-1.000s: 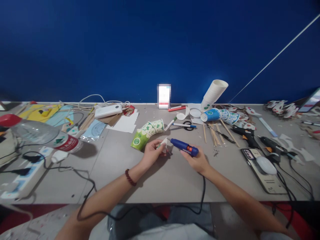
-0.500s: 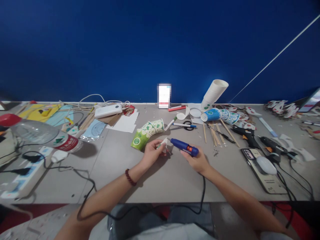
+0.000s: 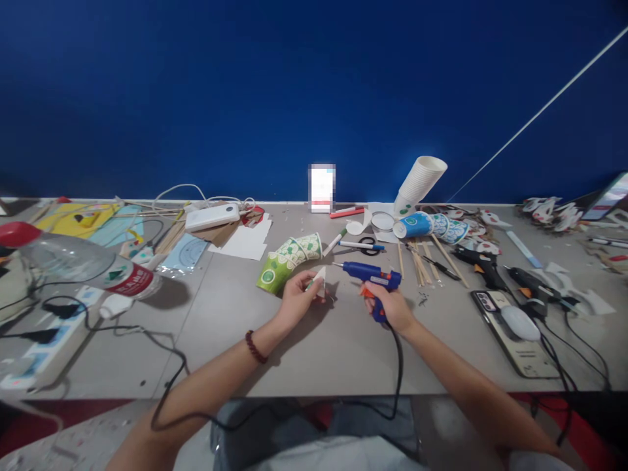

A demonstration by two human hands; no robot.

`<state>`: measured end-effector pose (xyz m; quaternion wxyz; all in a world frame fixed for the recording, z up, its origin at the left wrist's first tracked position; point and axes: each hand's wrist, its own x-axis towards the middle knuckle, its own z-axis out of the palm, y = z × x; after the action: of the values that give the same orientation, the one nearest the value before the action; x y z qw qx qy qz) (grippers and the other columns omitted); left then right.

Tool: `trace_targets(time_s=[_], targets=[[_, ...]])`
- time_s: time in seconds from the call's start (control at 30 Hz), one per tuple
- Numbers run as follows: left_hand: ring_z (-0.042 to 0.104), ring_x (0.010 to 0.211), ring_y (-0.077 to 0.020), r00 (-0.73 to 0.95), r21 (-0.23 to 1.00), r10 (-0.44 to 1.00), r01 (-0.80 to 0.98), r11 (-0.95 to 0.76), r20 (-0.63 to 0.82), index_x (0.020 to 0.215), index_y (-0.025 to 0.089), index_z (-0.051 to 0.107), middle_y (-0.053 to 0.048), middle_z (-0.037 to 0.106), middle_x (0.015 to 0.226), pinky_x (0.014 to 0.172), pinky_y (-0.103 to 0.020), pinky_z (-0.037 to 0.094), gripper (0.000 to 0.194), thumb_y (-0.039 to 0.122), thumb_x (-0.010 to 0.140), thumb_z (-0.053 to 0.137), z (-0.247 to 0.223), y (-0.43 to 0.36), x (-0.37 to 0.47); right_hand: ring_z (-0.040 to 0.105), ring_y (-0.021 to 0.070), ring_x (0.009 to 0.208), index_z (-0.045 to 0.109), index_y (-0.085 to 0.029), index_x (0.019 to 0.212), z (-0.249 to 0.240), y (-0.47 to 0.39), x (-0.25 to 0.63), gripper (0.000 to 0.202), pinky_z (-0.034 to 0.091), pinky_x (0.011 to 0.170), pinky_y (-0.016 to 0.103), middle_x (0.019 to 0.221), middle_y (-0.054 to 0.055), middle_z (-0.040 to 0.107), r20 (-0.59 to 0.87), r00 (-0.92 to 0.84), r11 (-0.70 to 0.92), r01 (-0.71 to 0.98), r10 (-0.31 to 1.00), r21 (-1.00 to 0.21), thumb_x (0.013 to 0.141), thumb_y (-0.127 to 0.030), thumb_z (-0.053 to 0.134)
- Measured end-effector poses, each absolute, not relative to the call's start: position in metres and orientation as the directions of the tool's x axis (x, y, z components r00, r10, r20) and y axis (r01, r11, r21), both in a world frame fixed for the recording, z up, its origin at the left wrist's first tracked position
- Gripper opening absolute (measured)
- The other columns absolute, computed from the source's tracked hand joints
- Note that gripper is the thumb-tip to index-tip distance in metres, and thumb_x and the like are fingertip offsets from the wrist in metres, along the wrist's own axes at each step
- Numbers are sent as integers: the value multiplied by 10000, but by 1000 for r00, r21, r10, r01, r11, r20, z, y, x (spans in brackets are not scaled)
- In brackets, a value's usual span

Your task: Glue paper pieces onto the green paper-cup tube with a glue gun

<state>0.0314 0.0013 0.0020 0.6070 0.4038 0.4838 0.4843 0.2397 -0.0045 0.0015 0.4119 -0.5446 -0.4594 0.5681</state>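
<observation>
My left hand is closed on a small white paper piece with a pointed top and a bit of green on it. In my right hand is a blue glue gun with an orange trigger, its nozzle pointing left toward the paper piece, a short gap between them. The gun's black cord hangs down past the table edge. Just behind my left hand lies a curved chain of green-patterned paper cups. Beyond the gun are scissors and a blue-and-white marker.
A tilted stack of white paper cups, a blue cup chain and wooden sticks are at right. Farther right lie other glue guns and a phone under a white mouse. A bottle and power strip occupy the left.
My right hand has drawn the glue gun slightly right and turned it more level, so its nozzle is farther from the paper piece. My left hand has tipped the paper piece more upright.
</observation>
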Motion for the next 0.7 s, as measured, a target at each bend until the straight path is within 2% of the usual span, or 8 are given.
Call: trace_targets(time_s=[0.1, 0.2, 0.4, 0.53, 0.7], targets=[[585, 515, -92, 34, 954, 978, -218, 207, -205, 785, 167, 622, 4, 645, 654, 514, -222, 516, 407, 535, 673, 755, 1, 2, 31, 452, 109, 367, 639, -168, 772, 11, 4, 248, 423, 389, 371, 227, 428, -70, 419, -257, -116, -265, -58, 959, -963, 754, -590, 613], [595, 486, -96, -1, 956, 978, -210, 206, -211, 790, 174, 605, 27, 621, 629, 496, -215, 500, 396, 526, 679, 748, 0, 2, 30, 470, 118, 351, 645, -169, 844, 18, 9, 257, 478, 393, 358, 226, 416, -72, 437, -309, -171, -321, -46, 936, -946, 773, -637, 574], [584, 439, -104, -44, 968, 985, -197, 156, -168, 790, 170, 604, 43, 572, 528, 435, -192, 425, 374, 527, 725, 694, 4, 1, 29, 494, 131, 337, 618, -161, 690, 12, 3, 268, 570, 388, 362, 231, 385, -8, 517, -399, -138, -385, 115, 907, -916, 823, -693, 464], [581, 447, -101, -42, 963, 983, -211, 168, -180, 782, 170, 606, 33, 590, 549, 436, -194, 422, 370, 521, 718, 701, 5, 0, 30, 513, 141, 378, 562, -184, 636, 12, -4, 264, 520, 412, 399, 242, 386, -19, 485, -340, -159, -346, -14, 927, -938, 805, -672, 496], [582, 455, -104, -12, 953, 977, -224, 203, -211, 810, 154, 639, 21, 604, 580, 460, -218, 460, 399, 525, 691, 726, 2, 1, 30, 473, 139, 376, 575, -192, 765, 32, -3, 248, 463, 398, 406, 253, 403, -45, 450, -284, -181, -311, -144, 941, -939, 779, -648, 496]])
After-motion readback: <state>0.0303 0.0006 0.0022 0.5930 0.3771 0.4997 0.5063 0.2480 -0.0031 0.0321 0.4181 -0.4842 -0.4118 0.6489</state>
